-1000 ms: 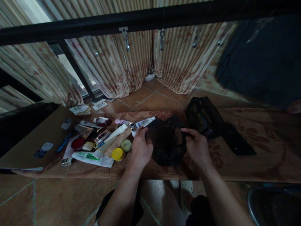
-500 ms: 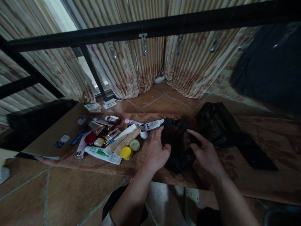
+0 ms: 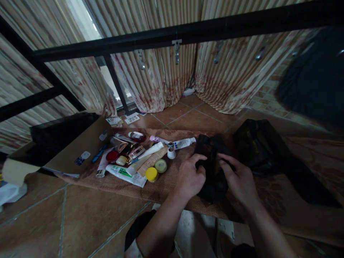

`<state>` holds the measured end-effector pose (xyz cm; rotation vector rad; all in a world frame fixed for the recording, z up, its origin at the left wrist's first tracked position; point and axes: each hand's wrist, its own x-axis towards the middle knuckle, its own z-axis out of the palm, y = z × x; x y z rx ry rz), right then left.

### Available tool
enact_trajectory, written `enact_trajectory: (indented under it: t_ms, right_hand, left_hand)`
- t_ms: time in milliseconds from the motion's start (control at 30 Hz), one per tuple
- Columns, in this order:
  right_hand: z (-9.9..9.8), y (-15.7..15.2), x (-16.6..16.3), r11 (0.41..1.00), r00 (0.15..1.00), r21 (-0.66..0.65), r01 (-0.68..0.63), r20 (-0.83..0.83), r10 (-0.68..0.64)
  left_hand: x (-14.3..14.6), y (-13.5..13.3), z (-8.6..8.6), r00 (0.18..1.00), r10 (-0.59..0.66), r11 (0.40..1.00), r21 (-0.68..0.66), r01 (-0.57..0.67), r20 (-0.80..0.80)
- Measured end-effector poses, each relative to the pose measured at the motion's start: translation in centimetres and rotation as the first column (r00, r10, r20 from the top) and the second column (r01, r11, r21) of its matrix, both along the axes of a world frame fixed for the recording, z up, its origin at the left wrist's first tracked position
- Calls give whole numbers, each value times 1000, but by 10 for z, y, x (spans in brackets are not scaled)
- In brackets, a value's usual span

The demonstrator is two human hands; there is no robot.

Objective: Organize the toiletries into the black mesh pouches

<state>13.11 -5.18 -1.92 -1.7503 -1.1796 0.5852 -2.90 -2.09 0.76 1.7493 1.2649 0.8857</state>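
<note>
A small black fabric pouch [image 3: 212, 168] lies on a brown woven mat [image 3: 166, 182] in front of me. My left hand [image 3: 189, 177] grips its left side with the fingers pinched into the cloth. My right hand [image 3: 238, 179] holds its right side, the fingers curled on the fabric. The two hands are close together over the pouch. Left of my left hand lies a heap of toiletries: a white tube with green print [image 3: 125, 175], a yellow lid [image 3: 151, 173], a pale green round tin [image 3: 161, 165] and a small white bottle [image 3: 171, 151].
A larger black bag [image 3: 258, 147] lies right of the pouch. An open cardboard box [image 3: 67, 150] with a black bag [image 3: 56, 130] in it stands at the left. Striped curtains [image 3: 161, 79] and a black metal rail [image 3: 188, 34] are behind. Tiled floor lies below the mat.
The view has shifted, so everything sits further right in the picture. My hands have drawn closer together on the black pouch, bunching it narrower.
</note>
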Motion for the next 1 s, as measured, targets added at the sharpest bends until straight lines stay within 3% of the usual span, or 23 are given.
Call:
enact_trajectory:
  t_ms: [167, 500, 700, 1000]
  right_hand:
    - [-1, 0, -1, 1000, 998, -3, 20, -52, -20]
    - [-5, 1, -1, 999, 998, 17, 45, -32, -45]
    - [-6, 0, 1, 999, 999, 14, 32, -6, -32]
    - [-8, -1, 3, 999, 1000, 27, 21, -17, -21]
  left_hand:
    - [2, -1, -4, 999, -10, 1000, 10, 10, 52]
    - [1, -4, 5, 990, -6, 1000, 20, 3, 142]
    - [2, -1, -3, 986, -15, 1000, -9, 17, 164]
    - [-1, 2, 1, 990, -11, 999, -50, 18, 140]
